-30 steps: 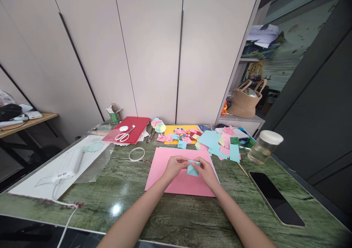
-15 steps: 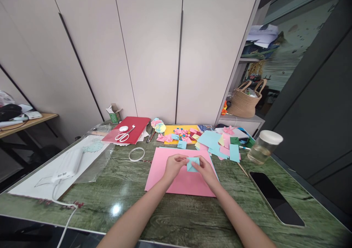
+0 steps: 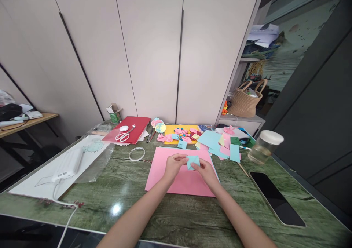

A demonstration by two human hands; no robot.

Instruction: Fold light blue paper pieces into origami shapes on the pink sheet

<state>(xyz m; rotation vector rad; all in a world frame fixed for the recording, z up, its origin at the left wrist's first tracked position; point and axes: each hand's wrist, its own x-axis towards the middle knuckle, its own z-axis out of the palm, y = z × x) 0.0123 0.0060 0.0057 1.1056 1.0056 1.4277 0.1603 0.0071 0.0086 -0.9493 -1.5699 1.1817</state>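
Observation:
A small square of folded light-blue paper (image 3: pixel 193 161) is held up between both hands, with crease lines across its face. My left hand (image 3: pixel 175 164) pinches its left edge between thumb and fingers. On the other side my right hand (image 3: pixel 205 168) grips the right edge, its thumb lying on the front of the paper. Both hands are over a pink sheet of paper (image 3: pixel 165 182) on the green table. Just beyond the sheet lies another folded blue square (image 3: pixel 182 144), near several pink folded pieces (image 3: pixel 168 138).
Loose pastel papers (image 3: pixel 211 139) are spread at the back right, beside a lidded jar of liquid (image 3: pixel 261 152) and a phone (image 3: pixel 276 198). To the left are a tape ring (image 3: pixel 136 154), white scissors (image 3: pixel 123 136) on a red folder (image 3: pixel 137 125), and a white power bank (image 3: pixel 68 163) with a cable.
The blue paper has tilted and shifted very slightly upward in my fingers. Both hands keep nearly the same place and grip.

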